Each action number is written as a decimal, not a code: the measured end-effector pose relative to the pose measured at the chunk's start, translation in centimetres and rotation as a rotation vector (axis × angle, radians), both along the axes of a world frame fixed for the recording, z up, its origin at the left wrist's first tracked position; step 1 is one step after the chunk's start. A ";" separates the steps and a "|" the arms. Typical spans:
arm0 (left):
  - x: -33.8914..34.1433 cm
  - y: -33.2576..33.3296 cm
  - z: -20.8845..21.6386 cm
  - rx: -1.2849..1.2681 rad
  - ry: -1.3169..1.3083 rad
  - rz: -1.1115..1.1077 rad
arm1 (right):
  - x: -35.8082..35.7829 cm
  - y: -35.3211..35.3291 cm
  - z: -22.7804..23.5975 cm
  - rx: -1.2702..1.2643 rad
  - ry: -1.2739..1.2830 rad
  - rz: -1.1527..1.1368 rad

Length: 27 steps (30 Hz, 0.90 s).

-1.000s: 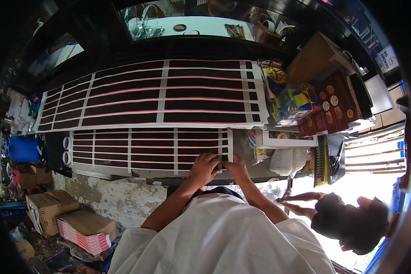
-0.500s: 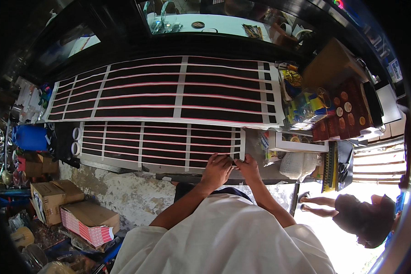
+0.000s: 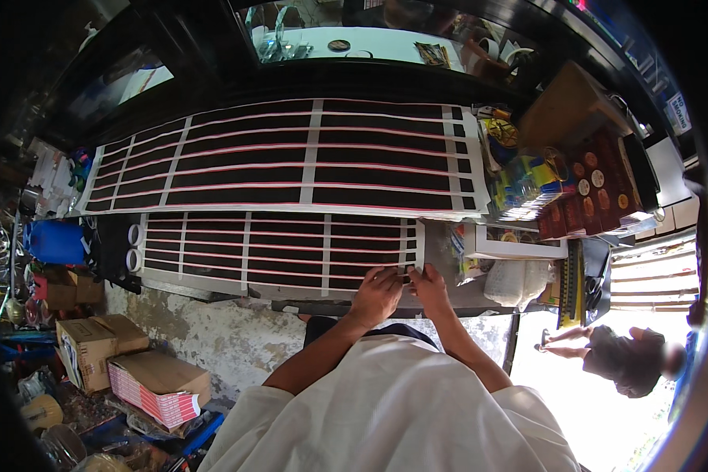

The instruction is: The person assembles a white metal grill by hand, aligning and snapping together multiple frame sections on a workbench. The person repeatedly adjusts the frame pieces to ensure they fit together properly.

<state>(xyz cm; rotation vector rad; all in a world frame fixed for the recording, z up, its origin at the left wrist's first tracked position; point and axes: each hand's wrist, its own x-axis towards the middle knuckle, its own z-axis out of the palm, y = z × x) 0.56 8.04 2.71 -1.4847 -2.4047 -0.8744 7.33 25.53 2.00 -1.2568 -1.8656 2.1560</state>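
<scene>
A white sheet (image 3: 287, 288) printed with long black bands and thin red lines lies on the near part of the bench. At its near right corner, my left hand (image 3: 377, 294) is closed, the fingers bent over the edge. Just beside it my right hand (image 3: 431, 293) pinches at the same corner, thumb and fingertips together. The fingertips of both hands almost meet there, and a small dark bit shows between them. Behind lies a larger stack of similar banded sheets (image 3: 310, 169), which neither hand touches.
Two white tape rolls (image 3: 134, 247) stand left of the near sheet. A white tray (image 3: 516, 245) and a foam-wrapped bundle (image 3: 516, 282) sit at right. Cardboard boxes (image 3: 86, 350) crowd the lower left. Beyond the bench, a person (image 3: 621, 358) is on the bright ground at right.
My hands stay at the sheet's corner, with only slight finger movement. The view has shifted a little. The person at right has moved farther off.
</scene>
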 end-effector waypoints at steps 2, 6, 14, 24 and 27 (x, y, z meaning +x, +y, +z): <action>0.1 0.1 0.3 0.035 -0.019 0.006 | -0.1 -0.1 0.7 -0.148 0.016 -0.076; 0.2 -0.4 0.8 0.002 -0.062 0.014 | -1.2 0.7 1.2 -0.122 -0.017 -0.009; -0.1 -2.1 -0.6 -0.310 -0.117 0.289 | -2.8 0.9 1.8 0.116 -0.073 0.110; -2.5 -14.1 -2.8 -0.187 -0.284 0.482 | 2.0 0.6 -2.2 -0.482 0.112 -0.079; -3.7 -20.4 -3.2 -0.142 -0.248 0.654 | 2.7 -0.5 -3.6 -0.604 0.243 -0.167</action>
